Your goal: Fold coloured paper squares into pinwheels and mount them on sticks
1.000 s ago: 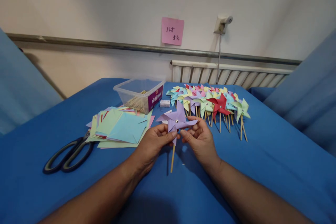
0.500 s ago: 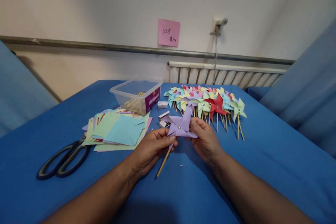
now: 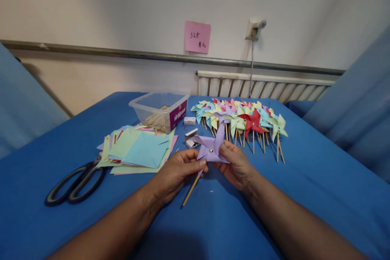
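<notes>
Both hands are closed on a purple pinwheel (image 3: 211,148) held just above the blue table (image 3: 319,178): its stick (image 3: 191,190), slanting down to the left, is pinched by the left hand (image 3: 176,172), and a right-side blade is gripped by the right hand (image 3: 237,165). Beyond them a row of finished pinwheels (image 3: 243,120) is laid out, with paper squares (image 3: 138,150), scissors (image 3: 76,183) and a clear box (image 3: 160,110) to the left.

Black scissors (image 3: 74,185) lie left of a coloured paper stack (image 3: 138,150) on the blue desk (image 3: 304,178). Behind stand a clear tub (image 3: 158,111) and finished pinwheels (image 3: 243,120).
</notes>
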A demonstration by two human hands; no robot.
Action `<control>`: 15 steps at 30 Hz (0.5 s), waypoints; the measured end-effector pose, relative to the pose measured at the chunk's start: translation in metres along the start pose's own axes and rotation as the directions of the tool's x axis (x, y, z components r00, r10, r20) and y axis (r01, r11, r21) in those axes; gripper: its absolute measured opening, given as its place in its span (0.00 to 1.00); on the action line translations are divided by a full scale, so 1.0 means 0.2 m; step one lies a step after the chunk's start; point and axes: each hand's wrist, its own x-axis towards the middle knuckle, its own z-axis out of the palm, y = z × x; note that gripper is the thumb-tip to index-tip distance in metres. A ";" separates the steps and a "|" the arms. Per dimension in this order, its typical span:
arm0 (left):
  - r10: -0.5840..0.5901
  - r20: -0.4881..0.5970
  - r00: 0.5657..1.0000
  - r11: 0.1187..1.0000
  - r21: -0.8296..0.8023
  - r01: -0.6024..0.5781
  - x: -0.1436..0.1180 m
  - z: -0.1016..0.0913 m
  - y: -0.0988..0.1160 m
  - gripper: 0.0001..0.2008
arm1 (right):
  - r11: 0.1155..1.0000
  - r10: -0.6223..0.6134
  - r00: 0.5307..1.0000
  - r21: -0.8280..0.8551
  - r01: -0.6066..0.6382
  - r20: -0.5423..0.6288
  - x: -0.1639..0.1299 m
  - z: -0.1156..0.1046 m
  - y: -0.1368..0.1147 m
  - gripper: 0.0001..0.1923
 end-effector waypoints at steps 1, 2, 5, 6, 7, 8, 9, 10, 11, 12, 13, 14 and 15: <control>0.002 0.004 1.000 1.000 0.003 -0.002 0.00 0.00 0.00 0.09 | 1.000 0.011 1.000 -0.002 -0.011 0.005 0.00 0.00 0.00 0.20; 0.004 0.006 1.000 1.000 0.005 -0.004 0.00 0.00 0.00 0.09 | 1.000 0.019 1.000 -0.004 -0.019 0.008 0.00 0.00 0.01 0.20; 0.008 0.003 1.000 1.000 0.014 -0.008 0.00 0.00 0.00 0.09 | 1.000 0.025 1.000 -0.005 -0.025 0.006 0.00 0.00 0.01 0.18; 0.010 -0.001 1.000 1.000 0.019 -0.010 0.00 0.00 0.00 0.08 | 1.000 0.025 1.000 -0.003 -0.025 0.007 0.00 0.00 0.01 0.18; 0.015 -0.009 1.000 1.000 0.022 -0.015 0.00 0.00 0.00 0.08 | 1.000 0.024 1.000 0.003 -0.024 0.009 0.00 0.00 0.00 0.17; 0.020 -0.021 1.000 0.999 0.026 -0.020 0.00 0.01 0.00 0.08 | 1.000 0.018 1.000 0.012 -0.018 0.009 0.01 0.00 0.00 0.16; 0.026 -0.036 0.999 0.999 0.031 -0.025 0.00 0.01 0.00 0.08 | 1.000 0.009 1.000 0.025 -0.009 0.009 0.01 0.00 0.00 0.16; 0.033 -0.056 0.998 0.999 0.039 -0.031 0.00 0.01 0.00 0.09 | 0.999 -0.001 1.000 0.038 0.001 0.009 0.01 -0.01 0.00 0.16; 0.039 -0.079 0.996 0.998 0.048 -0.035 0.01 0.01 0.00 0.09 | 0.999 -0.011 1.000 0.047 0.011 0.008 0.01 -0.01 0.00 0.17; 0.044 -0.104 0.994 0.998 0.056 -0.039 0.01 0.00 0.00 0.10 | 0.999 -0.024 1.000 0.049 0.023 0.008 0.01 -0.01 0.00 0.18; 0.050 -0.128 0.990 0.997 0.061 -0.042 0.01 0.00 -0.01 0.10 | 0.999 -0.032 0.999 0.043 0.032 0.010 0.01 -0.01 0.00 0.19; 0.057 -0.150 0.987 0.997 0.063 -0.048 0.02 0.00 -0.01 0.11 | 0.999 -0.040 0.999 0.031 0.039 0.013 0.01 -0.01 0.01 0.20; 0.065 -0.168 0.984 0.996 0.064 -0.055 0.02 0.00 -0.01 0.12 | 0.999 -0.046 0.999 0.014 0.046 0.015 0.01 -0.01 0.01 0.19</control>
